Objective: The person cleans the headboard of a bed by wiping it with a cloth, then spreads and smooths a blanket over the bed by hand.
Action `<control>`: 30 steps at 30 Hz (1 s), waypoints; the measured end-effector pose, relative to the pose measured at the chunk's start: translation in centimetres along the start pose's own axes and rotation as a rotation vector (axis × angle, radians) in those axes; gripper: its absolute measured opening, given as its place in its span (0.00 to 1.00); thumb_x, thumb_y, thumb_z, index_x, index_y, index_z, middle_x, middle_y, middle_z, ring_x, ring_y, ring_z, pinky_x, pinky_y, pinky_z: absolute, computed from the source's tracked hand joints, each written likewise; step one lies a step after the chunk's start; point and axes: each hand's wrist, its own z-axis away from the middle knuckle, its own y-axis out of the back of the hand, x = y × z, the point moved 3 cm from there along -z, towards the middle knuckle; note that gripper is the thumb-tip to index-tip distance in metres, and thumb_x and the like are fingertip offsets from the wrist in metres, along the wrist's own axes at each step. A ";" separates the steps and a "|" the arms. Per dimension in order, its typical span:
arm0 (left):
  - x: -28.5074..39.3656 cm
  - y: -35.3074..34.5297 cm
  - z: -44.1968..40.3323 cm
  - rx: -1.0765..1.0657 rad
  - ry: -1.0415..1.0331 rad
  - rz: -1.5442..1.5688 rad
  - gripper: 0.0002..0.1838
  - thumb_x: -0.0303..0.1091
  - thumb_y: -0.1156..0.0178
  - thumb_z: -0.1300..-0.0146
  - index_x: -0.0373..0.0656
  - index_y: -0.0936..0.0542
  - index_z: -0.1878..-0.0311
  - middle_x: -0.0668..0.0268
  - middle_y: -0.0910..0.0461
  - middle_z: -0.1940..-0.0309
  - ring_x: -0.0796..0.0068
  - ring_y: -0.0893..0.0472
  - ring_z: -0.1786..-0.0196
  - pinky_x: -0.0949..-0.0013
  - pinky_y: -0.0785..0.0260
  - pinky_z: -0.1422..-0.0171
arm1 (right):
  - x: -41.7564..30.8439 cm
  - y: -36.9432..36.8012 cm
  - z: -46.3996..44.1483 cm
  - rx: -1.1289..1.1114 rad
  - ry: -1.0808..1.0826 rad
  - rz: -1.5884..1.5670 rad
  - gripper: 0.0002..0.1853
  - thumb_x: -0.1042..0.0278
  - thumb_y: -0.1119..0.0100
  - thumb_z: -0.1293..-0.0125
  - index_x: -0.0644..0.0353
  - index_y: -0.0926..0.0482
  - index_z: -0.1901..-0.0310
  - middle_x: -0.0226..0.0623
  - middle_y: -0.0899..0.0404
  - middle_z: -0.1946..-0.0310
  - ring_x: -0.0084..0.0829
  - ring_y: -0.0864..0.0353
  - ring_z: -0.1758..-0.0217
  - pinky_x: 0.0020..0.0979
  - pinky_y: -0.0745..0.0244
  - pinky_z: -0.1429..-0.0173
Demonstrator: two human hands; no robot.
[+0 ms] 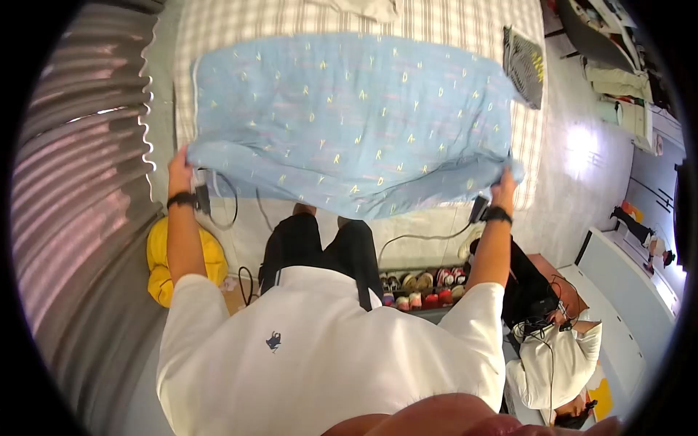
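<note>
2 hands (180,173) (504,187) w/ lt blue cloth (349,109)

A head-worn camera is looking forward and steeply down from close above the shirt (331,356); its wide, round view is taking in the left hand (179,171), right hand (504,187) and checked cover (254,19) beyond them.

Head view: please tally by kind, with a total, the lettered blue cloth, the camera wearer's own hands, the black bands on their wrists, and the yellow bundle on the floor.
Blue cloth: 1
Hands: 2 (left hand, right hand)
Black wristbands: 2, one on each wrist
Yellow bundle: 1
Total: 6
</note>
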 end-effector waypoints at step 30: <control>-5.0 11.2 -3.0 0.377 0.546 -0.160 0.13 0.29 0.46 0.42 0.39 0.19 0.54 0.58 0.18 0.66 0.63 0.20 0.61 0.62 0.30 0.54 | -13.4 3.8 11.7 -0.035 0.542 0.495 0.23 0.56 0.43 0.40 0.68 0.27 0.52 0.43 0.25 0.58 0.35 0.26 0.58 0.35 0.31 0.53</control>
